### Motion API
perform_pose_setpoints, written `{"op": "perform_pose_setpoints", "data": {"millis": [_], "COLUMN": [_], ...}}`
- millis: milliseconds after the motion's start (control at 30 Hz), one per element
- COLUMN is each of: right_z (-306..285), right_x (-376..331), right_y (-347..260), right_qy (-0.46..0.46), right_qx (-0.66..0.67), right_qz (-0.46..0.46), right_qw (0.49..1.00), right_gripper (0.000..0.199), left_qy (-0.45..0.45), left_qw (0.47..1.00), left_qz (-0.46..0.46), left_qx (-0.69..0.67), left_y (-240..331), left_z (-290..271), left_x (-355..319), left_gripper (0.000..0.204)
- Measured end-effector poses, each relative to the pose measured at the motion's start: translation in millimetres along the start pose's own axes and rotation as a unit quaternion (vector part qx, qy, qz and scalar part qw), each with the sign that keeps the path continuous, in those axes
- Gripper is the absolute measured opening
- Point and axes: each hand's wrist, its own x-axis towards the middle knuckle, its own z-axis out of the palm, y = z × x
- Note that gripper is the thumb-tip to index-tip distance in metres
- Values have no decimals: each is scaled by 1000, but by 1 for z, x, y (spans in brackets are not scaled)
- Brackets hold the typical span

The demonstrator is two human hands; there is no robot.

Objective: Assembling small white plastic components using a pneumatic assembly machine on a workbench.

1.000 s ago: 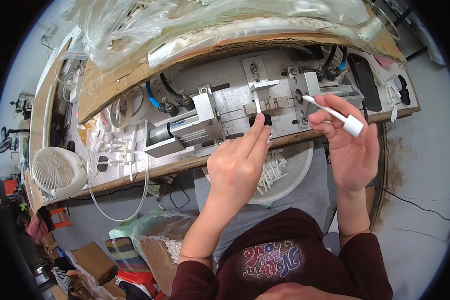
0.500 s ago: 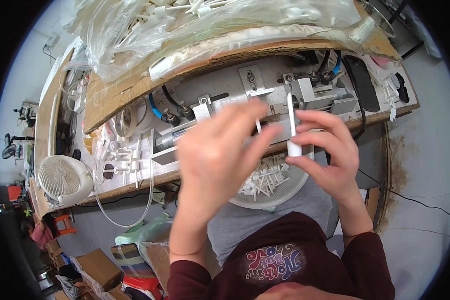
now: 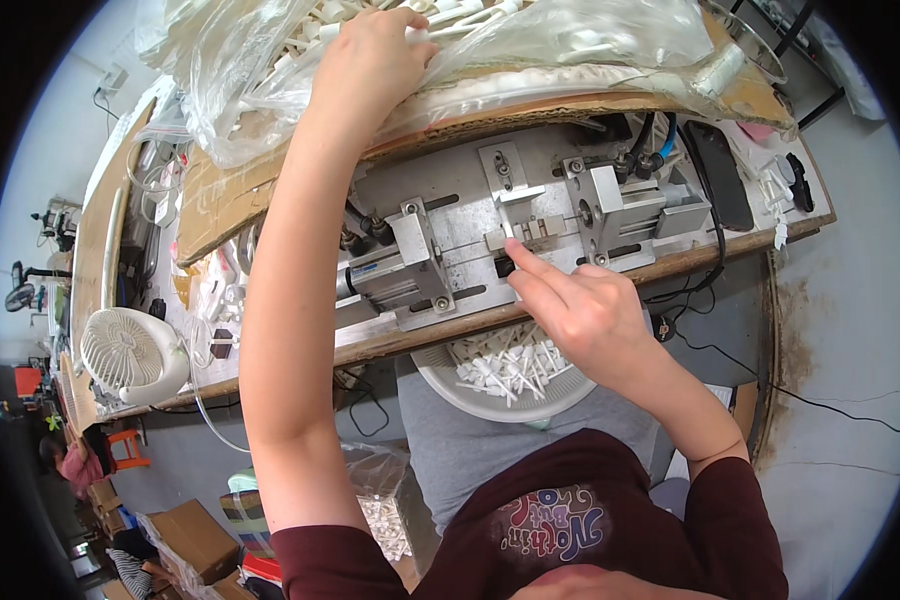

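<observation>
My left hand reaches to the far pile of white plastic parts in a clear plastic bag. Its thumb and forefinger are apart at the parts; the other fingers are partly hidden. Stretched forward, a finger of my right hand touches the near end of a white plastic piece lying in the small metal holder of a bench fixture. The rest of that hand is partly curled, with nothing seen in its grip. Metal slide units stand left and right of the holder.
A round white basket of white parts rests at my lap. A cardboard sheet overhangs the fixture. A small white fan stands at the bench's left, a black phone at its right. Cables hang below the bench edge.
My left hand has moved from over the fixture up to the bag. My right hand has let go of the upright white stem part and moved left and down to the holder, finger outstretched.
</observation>
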Motion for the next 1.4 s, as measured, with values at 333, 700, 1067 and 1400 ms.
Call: {"op": "perform_pose_setpoints", "data": {"millis": [333, 700, 1067, 1400], "right_z": [-12, -58, -7, -88], "right_x": [12, 192, 219, 106], "right_y": [4, 92, 135, 84], "right_qy": [-16, 124, -49, 166], "right_qx": [37, 120, 0, 265], "right_qz": [-11, 65, 23, 43], "right_qw": [999, 983, 999, 949], "right_gripper": [15, 10, 17, 14], "left_qy": [77, 203, 47, 19], "left_qw": [996, 954, 971, 991], "left_qz": [44, 15, 38, 97], "left_qx": [-14, -222, -232, -93], "left_y": [10, 44, 97, 95], "left_z": [-17, -62, -8, 14], "left_x": [-34, -101, -210, -208], "left_gripper": [24, 16, 32, 29]}}
